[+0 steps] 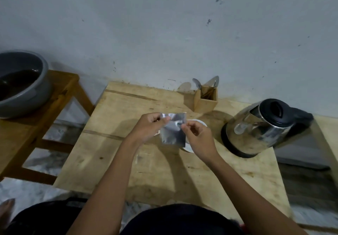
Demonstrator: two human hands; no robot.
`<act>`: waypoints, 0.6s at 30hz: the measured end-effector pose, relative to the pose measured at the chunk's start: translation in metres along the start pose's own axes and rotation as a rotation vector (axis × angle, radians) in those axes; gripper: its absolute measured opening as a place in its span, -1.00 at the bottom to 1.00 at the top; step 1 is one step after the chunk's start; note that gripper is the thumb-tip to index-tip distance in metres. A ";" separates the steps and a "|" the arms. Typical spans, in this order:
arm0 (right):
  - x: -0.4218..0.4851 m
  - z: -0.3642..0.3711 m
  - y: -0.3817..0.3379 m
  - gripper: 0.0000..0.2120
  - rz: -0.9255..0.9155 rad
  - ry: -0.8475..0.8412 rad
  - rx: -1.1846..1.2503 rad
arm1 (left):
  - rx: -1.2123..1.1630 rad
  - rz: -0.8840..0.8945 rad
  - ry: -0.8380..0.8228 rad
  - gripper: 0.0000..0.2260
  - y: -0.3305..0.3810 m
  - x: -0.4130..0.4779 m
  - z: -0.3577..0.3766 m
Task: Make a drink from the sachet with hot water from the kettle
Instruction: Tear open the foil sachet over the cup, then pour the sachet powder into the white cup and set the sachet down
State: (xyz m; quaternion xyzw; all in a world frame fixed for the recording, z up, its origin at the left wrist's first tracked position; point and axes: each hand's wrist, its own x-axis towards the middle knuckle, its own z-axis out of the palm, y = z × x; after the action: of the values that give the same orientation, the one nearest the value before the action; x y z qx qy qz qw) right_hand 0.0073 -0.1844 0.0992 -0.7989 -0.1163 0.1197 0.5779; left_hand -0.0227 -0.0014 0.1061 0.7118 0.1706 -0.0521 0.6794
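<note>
A silver foil sachet [172,132] hangs upright above the middle of the wooden table [139,163]. My left hand [149,127] pinches its top left corner. My right hand [197,139] pinches its upper right edge. Behind and below the sachet a white cup or dish [199,123] shows only at its rim, mostly hidden by the sachet and my hands. A steel kettle [256,126] with a black lid and handle stands on its base at the right of the table.
A wooden box [205,99] with spoons stands by the wall behind the cup. A grey basin [22,86] with dark liquid sits on a wooden stand at the left. The table's front half is bare wood.
</note>
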 end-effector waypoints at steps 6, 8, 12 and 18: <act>-0.022 -0.038 0.020 -0.70 0.170 0.022 0.236 | -0.179 0.002 -0.088 -0.87 0.020 0.013 0.045; -0.030 -0.045 0.028 -0.67 0.236 0.033 0.319 | -0.307 -0.044 -0.108 -0.88 0.018 0.018 0.063; -0.037 -0.054 0.033 -0.86 0.264 0.183 0.469 | -0.342 -0.113 -0.138 -0.85 0.002 0.025 0.090; -0.039 -0.074 0.052 -0.94 0.261 0.380 0.307 | 0.146 -0.001 0.158 -0.74 -0.020 0.038 0.098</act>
State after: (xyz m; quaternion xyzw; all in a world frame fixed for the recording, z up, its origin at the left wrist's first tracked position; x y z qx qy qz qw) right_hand -0.0033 -0.2797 0.0745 -0.7183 0.1175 0.0573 0.6833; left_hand 0.0217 -0.0912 0.0685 0.7610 0.2199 -0.0084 0.6102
